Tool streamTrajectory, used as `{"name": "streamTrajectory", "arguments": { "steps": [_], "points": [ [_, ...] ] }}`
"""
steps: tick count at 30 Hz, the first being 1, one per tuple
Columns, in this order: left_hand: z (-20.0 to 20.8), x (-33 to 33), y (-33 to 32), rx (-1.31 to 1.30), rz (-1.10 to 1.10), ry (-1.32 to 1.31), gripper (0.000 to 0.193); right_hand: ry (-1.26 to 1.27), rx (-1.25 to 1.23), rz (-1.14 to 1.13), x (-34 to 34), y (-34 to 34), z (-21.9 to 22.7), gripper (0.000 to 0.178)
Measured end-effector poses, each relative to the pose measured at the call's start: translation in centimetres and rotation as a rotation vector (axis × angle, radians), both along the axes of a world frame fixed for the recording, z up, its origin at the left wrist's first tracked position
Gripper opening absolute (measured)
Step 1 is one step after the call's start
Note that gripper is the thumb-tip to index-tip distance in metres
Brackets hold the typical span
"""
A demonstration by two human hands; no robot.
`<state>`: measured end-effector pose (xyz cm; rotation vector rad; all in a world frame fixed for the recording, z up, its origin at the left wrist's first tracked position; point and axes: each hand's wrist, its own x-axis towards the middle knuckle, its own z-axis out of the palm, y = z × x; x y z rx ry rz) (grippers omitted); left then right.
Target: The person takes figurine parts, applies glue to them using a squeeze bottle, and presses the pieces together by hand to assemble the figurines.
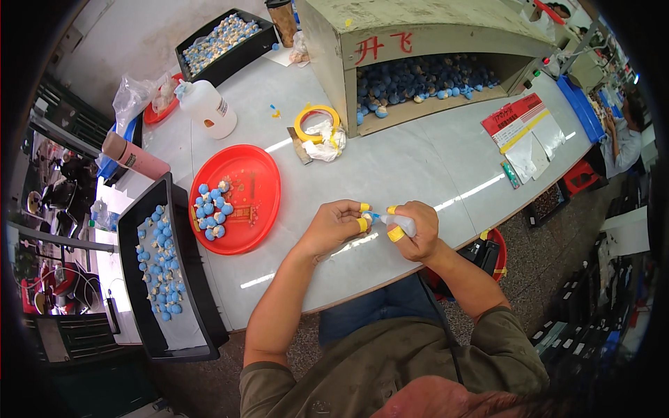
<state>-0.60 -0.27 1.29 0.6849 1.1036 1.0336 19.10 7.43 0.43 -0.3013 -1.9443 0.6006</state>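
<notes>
My left hand (pixel 330 226), with yellow tape on its fingertips, pinches a small blue-and-white ball-shaped piece (pixel 370 217) over the near part of the table. Closed around a small translucent squeeze bottle (pixel 402 223) is my right hand (pixel 424 233), also taped yellow at thumb and finger. The bottle's nozzle points left, at the small piece; whether the tip touches it I cannot tell. Left of my hands, a round red plate (pixel 267 209) carries a cluster of similar blue pieces (pixel 211 212) with pale parts.
A black tray (pixel 204 306) of blue pieces stands at the left, another (pixel 240 50) farther back. Behind my hands is an open-fronted box (pixel 446 31) full of pieces. A white jug (pixel 209 111), pink bottle (pixel 136 157), yellow tape roll (pixel 301 125) and red-and-yellow papers (pixel 514 122) lie around.
</notes>
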Motion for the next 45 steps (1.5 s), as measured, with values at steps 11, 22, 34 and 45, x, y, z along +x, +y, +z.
{"name": "streamTrajectory", "arguments": {
  "steps": [11, 22, 34, 45],
  "points": [
    [-0.12, -0.03, 0.16, 0.002, 0.099, -0.030, 0.031, -0.029, 0.141, -0.078, -0.14, -0.48, 0.56, 0.022],
    [-0.22, 0.10, 0.26, -0.014, 0.119, -0.028, 0.027, -0.034, 0.159, -0.062, 0.17, -0.52, 0.28, 0.025],
    [-0.46, 0.08, 0.26, 0.011, 0.084, -0.015, 0.030, -0.067, 0.119, -0.063, 0.04, -0.41, 0.60, 0.026],
    [-0.35, 0.18, 0.26, -0.007, 0.097, -0.023, 0.032, -0.038, 0.127, -0.065, 0.15, -0.46, 0.36, 0.022]
  ]
}}
